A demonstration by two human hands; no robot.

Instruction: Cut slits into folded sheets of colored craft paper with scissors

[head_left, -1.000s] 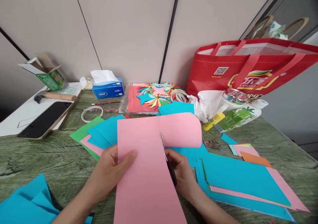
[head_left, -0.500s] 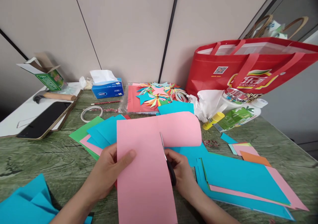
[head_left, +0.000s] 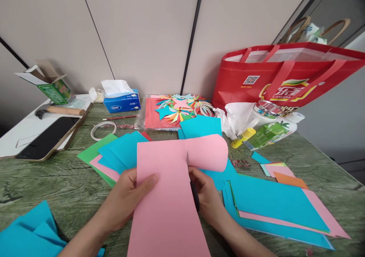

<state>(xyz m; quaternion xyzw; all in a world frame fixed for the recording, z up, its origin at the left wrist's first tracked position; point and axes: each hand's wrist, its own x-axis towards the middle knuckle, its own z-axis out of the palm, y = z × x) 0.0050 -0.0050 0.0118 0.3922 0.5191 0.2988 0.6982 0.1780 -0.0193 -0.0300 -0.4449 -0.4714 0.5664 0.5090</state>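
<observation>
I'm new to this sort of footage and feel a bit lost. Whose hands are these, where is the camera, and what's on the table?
There is no machine here, just a person's two bare hands. The single view comes from a camera worn on that person's head, looking forward and down. The left hand grips a sheet of pink paper, thumb on top. The right hand holds black-handled scissors, with a blade showing at the sheet. On the green-grey table are blue sheets, a yellow glue stick, a blue tissue box and a red bag.
</observation>
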